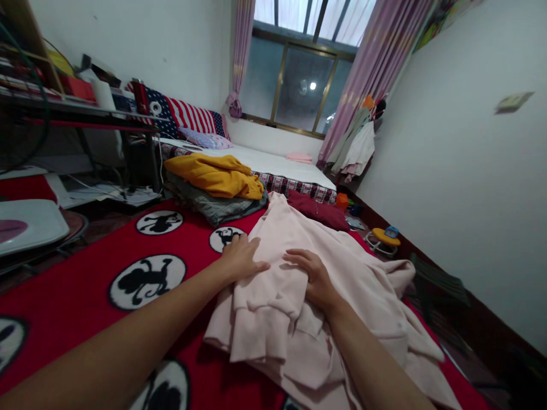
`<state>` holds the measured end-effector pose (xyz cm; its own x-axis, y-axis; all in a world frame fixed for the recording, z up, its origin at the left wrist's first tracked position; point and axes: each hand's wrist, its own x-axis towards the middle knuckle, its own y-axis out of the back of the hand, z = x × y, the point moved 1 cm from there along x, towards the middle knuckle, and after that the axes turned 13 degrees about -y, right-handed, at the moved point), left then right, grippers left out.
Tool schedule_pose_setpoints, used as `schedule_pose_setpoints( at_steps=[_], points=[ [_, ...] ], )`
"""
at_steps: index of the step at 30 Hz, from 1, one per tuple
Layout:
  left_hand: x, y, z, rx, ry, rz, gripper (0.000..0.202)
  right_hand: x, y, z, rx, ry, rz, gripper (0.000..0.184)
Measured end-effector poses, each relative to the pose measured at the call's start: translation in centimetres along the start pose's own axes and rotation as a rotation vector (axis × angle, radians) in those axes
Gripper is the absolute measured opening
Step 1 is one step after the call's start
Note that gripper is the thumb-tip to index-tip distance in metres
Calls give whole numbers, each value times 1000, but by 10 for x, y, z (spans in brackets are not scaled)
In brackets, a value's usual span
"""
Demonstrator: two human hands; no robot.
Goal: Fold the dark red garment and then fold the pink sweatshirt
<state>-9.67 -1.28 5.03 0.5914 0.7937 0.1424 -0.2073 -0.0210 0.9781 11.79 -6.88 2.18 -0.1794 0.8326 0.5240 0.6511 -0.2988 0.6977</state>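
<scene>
A pale pink sweatshirt (342, 267) lies spread over a red blanket (85, 285) printed with black-and-white monkey circles. My left hand (241, 259) rests flat on the garment's left edge, fingers apart. My right hand (310, 276) presses palm down on the pink fabric just to its right. A folded sleeve with a ribbed cuff (260, 324) lies below both hands.
A yellow garment (217, 173) sits on folded grey clothes (217, 205) further back. A dark red cloth (318, 210) lies beyond the sweatshirt. A bed with a white sheet (265, 162) stands under the window. Shelves (64, 108) are left; a small yellow stool (384, 239) is right.
</scene>
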Motion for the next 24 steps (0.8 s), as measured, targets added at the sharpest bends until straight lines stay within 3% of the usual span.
schedule_pose_setpoints(
  at_steps=[4, 7, 12, 16, 18, 20, 24],
  points=[
    [2, -1, -5, -9, -29, 39, 66, 1, 1, -27, -29, 188, -156, 49],
    [5, -4, -8, -38, 8, 96, 69, 1, -3, -45, 28, 234, -284, 55],
    [12, -10, -24, -148, 80, 138, 80, -5, -12, -55, 160, 57, -464, 51],
    [14, -6, -20, -230, -132, 189, 52, -4, -4, -58, 296, -28, -735, 64],
    [13, -1, -11, -203, -265, 147, 32, 0, 2, -62, 393, -42, -921, 71],
    [12, 5, -6, -157, -303, 48, 24, 2, 6, -66, 447, -78, -1027, 77],
    [9, 18, -17, -147, -199, -214, 27, 2, 4, -69, 396, -117, -1034, 74]
  ],
)
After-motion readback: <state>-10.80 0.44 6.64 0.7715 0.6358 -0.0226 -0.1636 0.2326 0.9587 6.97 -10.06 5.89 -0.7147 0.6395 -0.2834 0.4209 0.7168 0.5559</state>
